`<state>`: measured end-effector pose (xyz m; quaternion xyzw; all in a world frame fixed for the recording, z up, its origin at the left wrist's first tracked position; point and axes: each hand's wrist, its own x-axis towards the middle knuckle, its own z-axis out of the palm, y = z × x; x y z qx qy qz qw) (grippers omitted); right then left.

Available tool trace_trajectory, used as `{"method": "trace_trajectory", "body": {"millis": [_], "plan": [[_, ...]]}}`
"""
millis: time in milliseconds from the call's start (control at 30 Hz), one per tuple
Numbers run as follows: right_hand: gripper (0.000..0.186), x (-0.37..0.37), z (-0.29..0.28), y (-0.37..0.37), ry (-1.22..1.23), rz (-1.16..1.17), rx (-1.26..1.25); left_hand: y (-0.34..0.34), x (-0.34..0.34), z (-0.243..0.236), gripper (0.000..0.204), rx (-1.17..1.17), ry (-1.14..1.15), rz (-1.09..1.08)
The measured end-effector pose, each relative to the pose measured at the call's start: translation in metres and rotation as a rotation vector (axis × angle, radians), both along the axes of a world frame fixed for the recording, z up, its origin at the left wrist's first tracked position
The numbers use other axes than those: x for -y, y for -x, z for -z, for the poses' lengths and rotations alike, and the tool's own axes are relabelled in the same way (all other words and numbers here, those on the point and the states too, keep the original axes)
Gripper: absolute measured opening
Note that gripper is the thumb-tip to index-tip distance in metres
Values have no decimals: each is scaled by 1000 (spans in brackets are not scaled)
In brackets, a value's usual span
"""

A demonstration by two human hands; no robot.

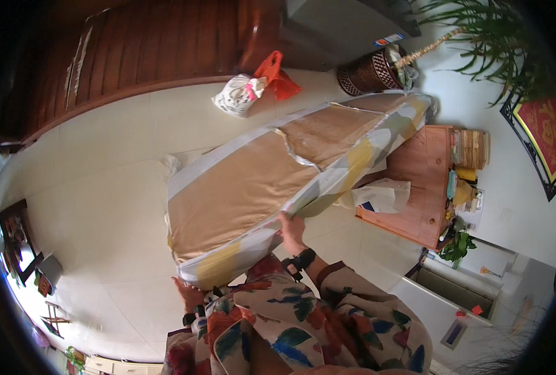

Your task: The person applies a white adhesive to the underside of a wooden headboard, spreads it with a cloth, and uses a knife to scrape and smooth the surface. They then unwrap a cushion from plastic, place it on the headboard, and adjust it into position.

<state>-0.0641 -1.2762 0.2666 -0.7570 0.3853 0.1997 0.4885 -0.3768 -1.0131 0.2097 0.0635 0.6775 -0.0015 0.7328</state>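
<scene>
A long mattress (234,194) stands tilted on its edge in front of me, its tan underside showing. A fitted sheet (358,161) in white, grey and yellow wraps round its rim, and gathered bands cross the tan face. My right hand (292,231), with a black strap on the wrist, is closed on the sheet-covered upper edge, near the middle. At the near left corner, my left hand (188,294) supports the mattress from beside and below; some of its fingers are hidden by the sheet. Floral clothing on my body touches the near end.
On the tiled floor beyond lie a white bag (239,95) and a red plastic bag (279,76). A potted plant (370,73) stands at the mattress's far end. To the right is a wooden cabinet (409,187) with a white plastic bag (387,195) against it.
</scene>
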Motion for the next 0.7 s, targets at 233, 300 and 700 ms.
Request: {"method": "trace_trajectory", "body": {"millis": [233,300,700], "plan": [[43,31,-20,-19,-321,-332,-189,10,14,44,80,284,-338,176],[42,36,-19,-23,-392,-402,-231,22,14,54,81,182,-628,433],[17,229,-23,-66,-394,-152,94,24,24,38,68,279,-1252,745]]}}
